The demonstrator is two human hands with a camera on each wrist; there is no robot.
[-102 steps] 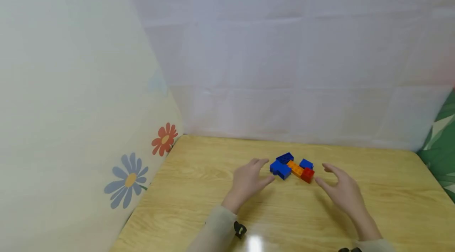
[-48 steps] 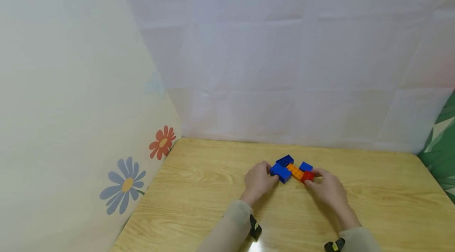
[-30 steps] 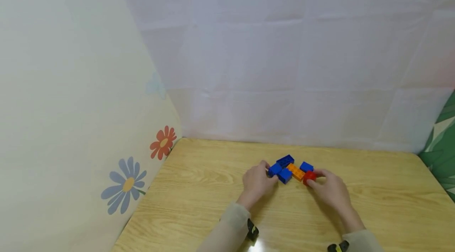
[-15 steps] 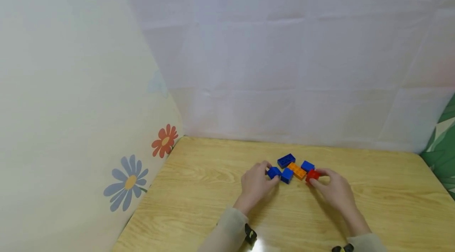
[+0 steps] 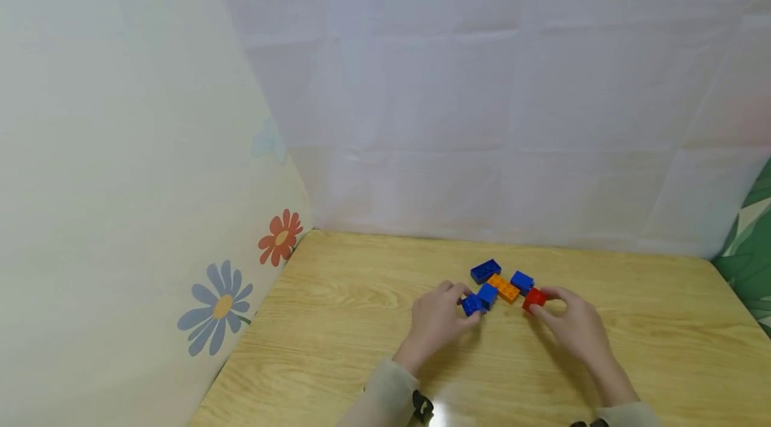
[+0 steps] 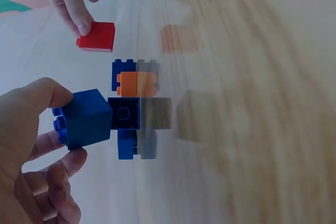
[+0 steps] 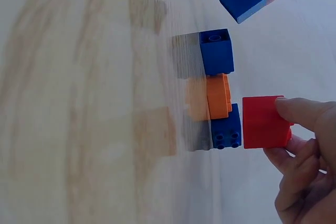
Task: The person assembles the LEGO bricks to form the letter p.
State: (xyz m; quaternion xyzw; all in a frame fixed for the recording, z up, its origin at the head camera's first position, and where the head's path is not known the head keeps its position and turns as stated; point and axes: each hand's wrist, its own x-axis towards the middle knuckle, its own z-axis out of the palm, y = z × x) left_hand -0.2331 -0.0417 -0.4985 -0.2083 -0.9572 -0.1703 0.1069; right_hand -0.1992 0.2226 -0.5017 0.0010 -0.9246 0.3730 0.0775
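On glossy table [image 5: 337, 320], bricks [image 5: 503, 288], creased cloth [image 5: 470, 92] behind

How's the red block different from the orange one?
The red block is stubby and cube-like; the orange block is longer. The right hand pinches the red block above the table, while the orange block lies on it. Both have studs on top.

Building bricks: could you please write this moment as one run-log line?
Left hand: pinches blue brick, raised | right hand: pinches red brick, raised | wood-grain table: orange brick, dark-blue brick, two other blue bricks
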